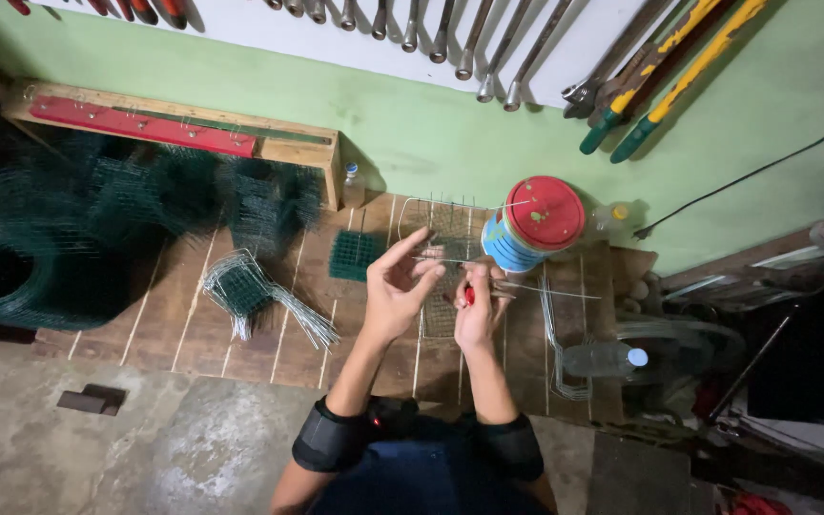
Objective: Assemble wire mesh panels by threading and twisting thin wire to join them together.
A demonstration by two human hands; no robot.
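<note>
Wire, thin and grey, made up the mesh panel (pixel 441 250) that stood just in front of both hands, above the plank worktop (pixel 269 334). The left hand (pixel 395 291) was half open, its fingers spread and its fingertips touching the panel's lower left edge, pinching a strand there. The right hand (pixel 477 303) was clenched around a small red-handled tool (pixel 469 296), held against the panel's lower right part; a long straight wire (pixel 545 291) ran out to the right from it. Just beyond the panel stood a blue tin with a red lid (pixel 531 224). Left of the hands lay a bundle of bent wire pieces (pixel 259 296), a small green mesh square (pixel 353 254) and dark green mesh rolls (pixel 40 257). A clear plastic bottle (pixel 603 360) lay to the right.
</note>
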